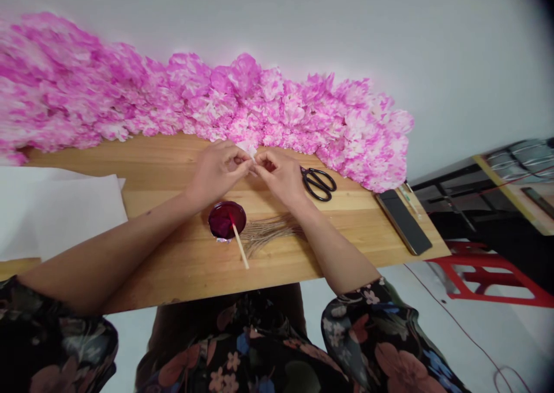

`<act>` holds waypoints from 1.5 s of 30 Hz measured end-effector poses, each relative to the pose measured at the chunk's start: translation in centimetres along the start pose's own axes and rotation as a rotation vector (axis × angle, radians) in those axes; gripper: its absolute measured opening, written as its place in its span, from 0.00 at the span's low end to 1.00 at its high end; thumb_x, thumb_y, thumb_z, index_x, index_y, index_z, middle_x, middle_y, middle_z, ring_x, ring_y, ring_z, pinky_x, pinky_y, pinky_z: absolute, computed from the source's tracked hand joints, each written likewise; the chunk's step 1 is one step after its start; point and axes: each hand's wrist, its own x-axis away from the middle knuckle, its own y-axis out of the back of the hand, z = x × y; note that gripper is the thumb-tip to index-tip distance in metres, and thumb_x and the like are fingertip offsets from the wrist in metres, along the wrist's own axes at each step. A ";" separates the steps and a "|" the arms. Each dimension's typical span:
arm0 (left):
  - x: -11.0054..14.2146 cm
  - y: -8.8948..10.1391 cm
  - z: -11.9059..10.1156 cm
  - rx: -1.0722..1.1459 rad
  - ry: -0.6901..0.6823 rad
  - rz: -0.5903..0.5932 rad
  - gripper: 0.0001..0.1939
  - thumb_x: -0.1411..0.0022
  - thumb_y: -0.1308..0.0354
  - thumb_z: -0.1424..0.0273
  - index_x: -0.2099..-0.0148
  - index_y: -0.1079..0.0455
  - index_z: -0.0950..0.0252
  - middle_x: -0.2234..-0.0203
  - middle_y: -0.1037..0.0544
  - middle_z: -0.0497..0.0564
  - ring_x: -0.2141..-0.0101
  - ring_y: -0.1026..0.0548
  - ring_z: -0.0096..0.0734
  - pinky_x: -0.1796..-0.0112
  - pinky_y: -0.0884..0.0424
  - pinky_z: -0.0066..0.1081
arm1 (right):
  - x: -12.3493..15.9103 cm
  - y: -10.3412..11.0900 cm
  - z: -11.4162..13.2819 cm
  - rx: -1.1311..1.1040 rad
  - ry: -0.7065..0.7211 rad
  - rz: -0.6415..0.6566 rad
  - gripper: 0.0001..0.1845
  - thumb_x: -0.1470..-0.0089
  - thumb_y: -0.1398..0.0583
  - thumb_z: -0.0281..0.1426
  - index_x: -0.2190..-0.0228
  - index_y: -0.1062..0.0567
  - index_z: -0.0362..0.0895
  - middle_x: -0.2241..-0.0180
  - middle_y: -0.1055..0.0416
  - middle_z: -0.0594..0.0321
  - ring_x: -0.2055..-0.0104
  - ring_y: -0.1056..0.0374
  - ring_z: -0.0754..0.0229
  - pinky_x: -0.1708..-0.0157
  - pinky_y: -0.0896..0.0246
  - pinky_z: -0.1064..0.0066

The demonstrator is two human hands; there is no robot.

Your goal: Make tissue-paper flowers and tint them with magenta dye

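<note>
My left hand [221, 169] and my right hand [279, 175] meet over the middle of the table, fingertips pinched together. Between them is a small piece of white paper [247, 148], mostly covered by the fingers; its upper part shows above them. Just below my hands stands a round dish of dark red liquid [220, 223] with a wooden stick [240, 246] leaning out of it. A bundle of thin brown stems [268, 229] lies beside the dish, partly under my right forearm. Black-handled scissors [319, 183] rest right of my right hand.
Pink and white paper flowers [242, 98] are heaped along the back of the wooden table [156, 176], against the wall. White paper sheets [60, 208] lie at the left. A phone [403, 221] sits near the right edge. A red stool [497, 280] stands on the floor beyond.
</note>
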 end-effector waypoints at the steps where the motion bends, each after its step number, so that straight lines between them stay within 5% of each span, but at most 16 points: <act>1: 0.0 0.0 0.0 0.010 0.012 -0.002 0.08 0.33 0.36 0.64 0.67 0.23 0.55 0.70 0.19 0.49 0.63 0.22 0.42 0.56 0.27 0.41 | 0.0 0.0 0.0 0.005 0.002 0.005 0.22 0.29 0.35 0.48 0.71 0.25 0.48 0.67 0.23 0.62 0.63 0.31 0.57 0.58 0.38 0.62; 11: 0.3 -0.1 -0.8 0.068 0.065 0.004 0.08 0.35 0.37 0.64 0.68 0.26 0.56 0.71 0.19 0.48 0.65 0.22 0.41 0.58 0.26 0.40 | 0.0 -0.2 0.0 0.053 0.034 0.004 0.12 0.33 0.33 0.31 0.71 0.25 0.48 0.67 0.23 0.63 0.64 0.32 0.57 0.58 0.39 0.63; 24: 0.2 -0.2 -0.8 0.097 0.055 0.032 0.08 0.36 0.38 0.61 0.68 0.27 0.56 0.70 0.19 0.50 0.66 0.23 0.41 0.60 0.28 0.38 | -0.2 0.2 0.3 0.105 0.041 0.041 0.13 0.37 0.33 0.25 0.72 0.27 0.48 0.69 0.25 0.64 0.64 0.33 0.57 0.59 0.42 0.65; 33: 0.0 -0.3 0.3 0.100 0.088 0.014 0.05 0.39 0.39 0.63 0.67 0.25 0.56 0.71 0.18 0.49 0.67 0.23 0.40 0.62 0.28 0.36 | -0.2 0.2 0.1 -0.008 -0.001 0.099 0.10 0.36 0.30 0.33 0.69 0.24 0.48 0.66 0.21 0.64 0.62 0.29 0.57 0.58 0.38 0.65; 45: -0.1 -0.1 0.1 0.082 0.090 0.024 0.06 0.36 0.38 0.64 0.66 0.22 0.56 0.70 0.17 0.49 0.66 0.22 0.39 0.62 0.27 0.36 | 0.0 0.2 0.0 -0.035 -0.035 0.062 0.13 0.32 0.39 0.38 0.68 0.23 0.47 0.66 0.20 0.62 0.62 0.28 0.56 0.60 0.36 0.64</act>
